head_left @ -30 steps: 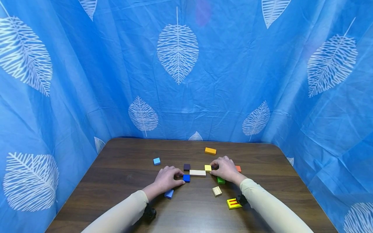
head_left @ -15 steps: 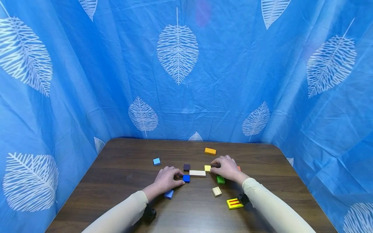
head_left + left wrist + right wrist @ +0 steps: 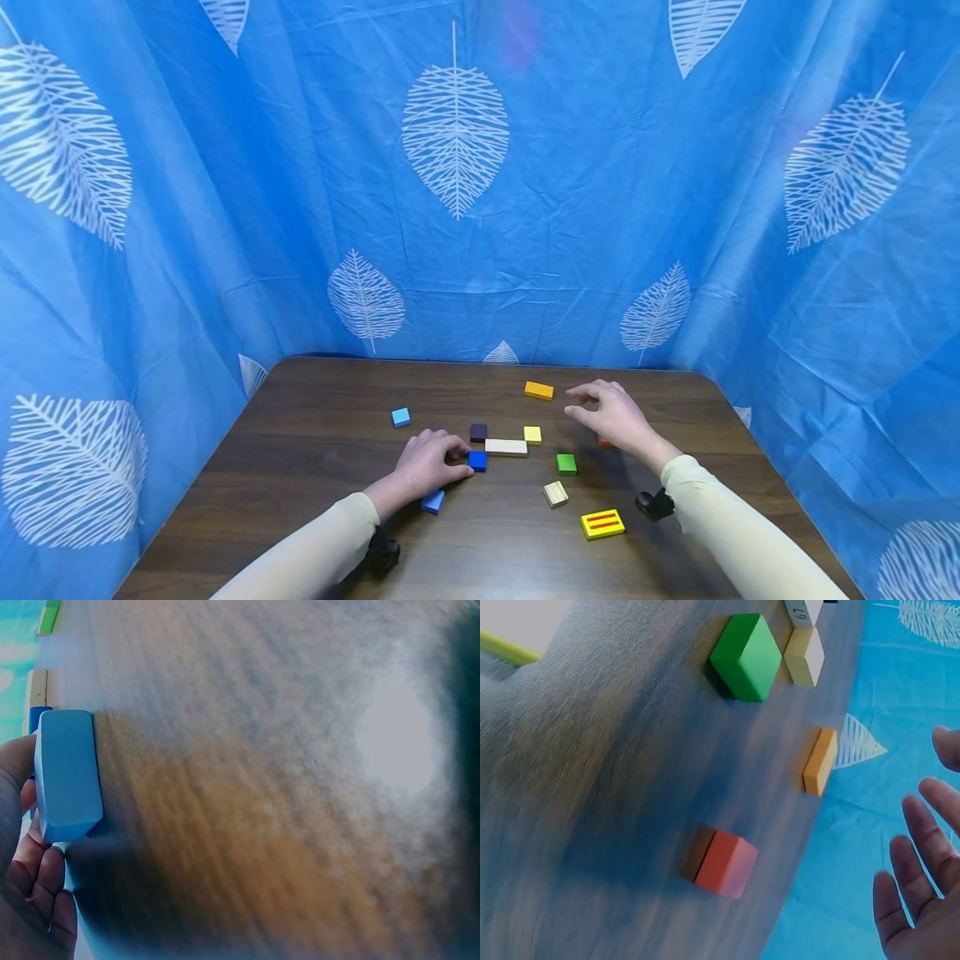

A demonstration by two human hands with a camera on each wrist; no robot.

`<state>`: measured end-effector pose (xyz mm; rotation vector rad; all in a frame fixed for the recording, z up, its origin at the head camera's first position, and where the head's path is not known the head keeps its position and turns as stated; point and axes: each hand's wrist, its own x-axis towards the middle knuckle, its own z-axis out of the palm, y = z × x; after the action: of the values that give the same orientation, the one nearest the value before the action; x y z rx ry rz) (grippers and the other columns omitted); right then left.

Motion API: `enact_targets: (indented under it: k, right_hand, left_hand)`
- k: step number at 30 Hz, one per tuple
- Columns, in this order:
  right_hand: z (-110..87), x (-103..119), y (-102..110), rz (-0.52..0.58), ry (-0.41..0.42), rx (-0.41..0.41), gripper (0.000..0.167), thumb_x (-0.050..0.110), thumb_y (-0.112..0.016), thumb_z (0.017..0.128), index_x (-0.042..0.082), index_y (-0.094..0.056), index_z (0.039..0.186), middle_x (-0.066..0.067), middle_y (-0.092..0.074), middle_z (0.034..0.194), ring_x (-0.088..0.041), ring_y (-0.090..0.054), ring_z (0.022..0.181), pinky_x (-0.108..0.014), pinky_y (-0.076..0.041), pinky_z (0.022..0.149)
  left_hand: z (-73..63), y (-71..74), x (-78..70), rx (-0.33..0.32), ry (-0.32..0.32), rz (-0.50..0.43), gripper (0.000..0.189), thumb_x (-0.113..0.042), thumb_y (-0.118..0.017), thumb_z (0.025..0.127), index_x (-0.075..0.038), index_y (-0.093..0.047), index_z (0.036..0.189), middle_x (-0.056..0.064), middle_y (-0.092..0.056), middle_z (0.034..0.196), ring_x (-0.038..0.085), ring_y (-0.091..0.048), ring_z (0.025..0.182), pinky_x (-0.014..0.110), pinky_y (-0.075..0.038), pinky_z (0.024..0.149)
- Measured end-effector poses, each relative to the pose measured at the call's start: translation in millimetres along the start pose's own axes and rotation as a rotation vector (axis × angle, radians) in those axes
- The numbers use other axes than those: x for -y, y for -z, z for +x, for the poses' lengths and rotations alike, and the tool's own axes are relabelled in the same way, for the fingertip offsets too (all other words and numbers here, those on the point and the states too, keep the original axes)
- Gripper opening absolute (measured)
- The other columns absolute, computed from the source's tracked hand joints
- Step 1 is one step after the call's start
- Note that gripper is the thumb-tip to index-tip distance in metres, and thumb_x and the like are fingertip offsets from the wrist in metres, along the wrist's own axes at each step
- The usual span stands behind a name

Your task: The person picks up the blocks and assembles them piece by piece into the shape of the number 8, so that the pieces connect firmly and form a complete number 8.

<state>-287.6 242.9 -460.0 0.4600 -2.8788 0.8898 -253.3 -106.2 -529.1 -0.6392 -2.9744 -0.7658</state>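
Note:
My left hand [image 3: 429, 463] pinches a dark blue block [image 3: 477, 462] between thumb and forefinger at the block's left end. That block adjoins a long cream block [image 3: 506, 448], with a black block [image 3: 478, 432] behind it and a pale yellow block [image 3: 532, 435] at the cream block's right end. Under the left wrist lies a medium blue block [image 3: 432, 501], large in the left wrist view. My right hand [image 3: 611, 414] hovers over the table with spread fingers and nothing in them. It partly covers a red block [image 3: 603, 441], fully seen in the right wrist view.
On the dark wooden table [image 3: 322, 483] lie a green block [image 3: 566, 464], a striped wooden block [image 3: 556, 494] and a yellow block with red stripes [image 3: 602, 524]. Farther back are an orange block [image 3: 539, 390] and a light blue block [image 3: 401, 417]. A blue curtain [image 3: 525, 275] hangs behind.
My right hand has let go of the pale yellow block and moved right, up and away from it. The left hand stays at the dark blue block.

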Motion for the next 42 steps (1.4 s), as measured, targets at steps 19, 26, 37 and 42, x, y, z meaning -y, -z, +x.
enact_targets:
  k: [19, 26, 37, 42]
  right_hand:
    - [-38.6, -18.9, -24.5, -0.070, -0.020, 0.139, 0.038, 0.034, -0.087, 0.081, 0.019, -0.078, 0.115, 0.009, -0.065, 0.098, -0.016, -0.052, 0.095, -0.040, -0.045, 0.081]
    - [-43.0, -23.5, -32.5, -0.131, -0.017, 0.135, 0.033, 0.036, -0.089, 0.078, 0.025, -0.079, 0.108, 0.013, -0.063, 0.092, -0.014, -0.051, 0.093, -0.046, -0.041, 0.085]
    - [-45.1, -25.7, -35.8, -0.140, -0.026, 0.134, 0.030, 0.036, -0.089, 0.077, 0.025, -0.079, 0.103, 0.013, -0.062, 0.091, -0.015, -0.052, 0.095, -0.046, -0.039, 0.087]
    - [-45.6, -26.3, -37.4, -0.137, -0.027, 0.138, 0.028, 0.036, -0.089, 0.079, 0.025, -0.079, 0.102, 0.013, -0.061, 0.091, -0.015, -0.051, 0.095, -0.047, -0.039, 0.088]
  left_hand:
    - [1.0, -0.6, 0.2, 0.002, 0.012, -0.004, 0.029, -0.044, -0.081, 0.086, -0.024, -0.076, 0.107, -0.012, -0.061, 0.091, 0.014, -0.052, 0.092, 0.038, -0.040, 0.081]
    - [1.4, -0.6, -0.2, 0.004, 0.011, -0.002, 0.029, -0.043, -0.082, 0.086, -0.024, -0.076, 0.107, -0.013, -0.061, 0.090, 0.014, -0.052, 0.091, 0.038, -0.040, 0.081]
    - [1.5, 0.1, -0.1, 0.002, 0.006, -0.002, 0.030, -0.044, -0.082, 0.086, -0.023, -0.077, 0.107, -0.013, -0.061, 0.090, 0.014, -0.052, 0.091, 0.039, -0.040, 0.081]
    - [1.8, 0.2, -0.8, 0.013, 0.021, -0.013, 0.030, -0.044, -0.081, 0.087, -0.024, -0.076, 0.108, -0.012, -0.061, 0.091, 0.014, -0.052, 0.091, 0.039, -0.040, 0.082]
